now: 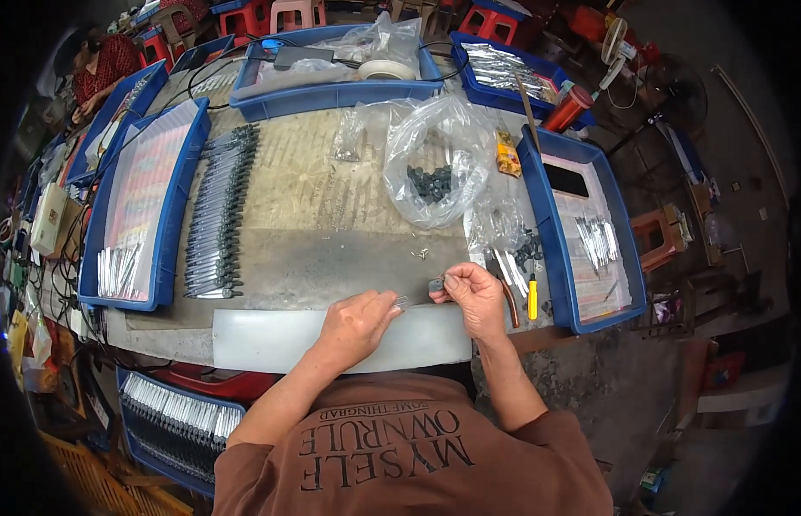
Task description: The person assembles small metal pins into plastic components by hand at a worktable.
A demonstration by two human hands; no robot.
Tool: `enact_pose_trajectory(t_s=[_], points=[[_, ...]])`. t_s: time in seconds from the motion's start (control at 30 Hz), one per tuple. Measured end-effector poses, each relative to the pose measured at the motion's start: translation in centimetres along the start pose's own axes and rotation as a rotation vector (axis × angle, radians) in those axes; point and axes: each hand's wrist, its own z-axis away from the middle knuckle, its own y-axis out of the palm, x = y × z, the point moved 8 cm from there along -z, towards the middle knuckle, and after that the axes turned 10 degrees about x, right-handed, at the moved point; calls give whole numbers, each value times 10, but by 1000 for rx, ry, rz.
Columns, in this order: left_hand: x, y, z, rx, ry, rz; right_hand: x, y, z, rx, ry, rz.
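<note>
Now | clear plastic bag (pixel 478 163): dark pieces (pixel 431 183) | blue tray (pixel 553 241), table (pixel 289 249) right edge: silvery rods (pixel 597 242) | yellow-handled tool (pixel 532 301) beside | near edge: left hand (pixel 357 325) pinching thin shiny pieces (pixel 402 301), right hand (pixel 478 298) pinching grey block (pixel 436 285)

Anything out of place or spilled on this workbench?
Small dark pieces lie loose beside the right-hand blue tray, outside the open plastic bag holding similar ones; they look spilled, though perhaps set there deliberately. A black phone-like slab lies in that tray alongside silver parts, an odd companion.

Small grey piece (pixel 436 285), held; thin shiny piece (pixel 402 301), held just left, partly hidden.
</note>
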Motion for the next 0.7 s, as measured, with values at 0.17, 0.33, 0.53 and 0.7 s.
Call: enact_pose_trajectory(t_s=[0.17,0.33,0.53,0.7], points=[[-5,1,3,-2,9,-4,-3,1,7,-17,-35,-6],[-7,5,5,24,-1,-4,-4,6,14,-3,-43,14],[-7,8,6,45,-19,-15,-6,10,16,11,-18,16],[-6,10,7,47,-21,-24,-9,13,18,24,-20,-14]])
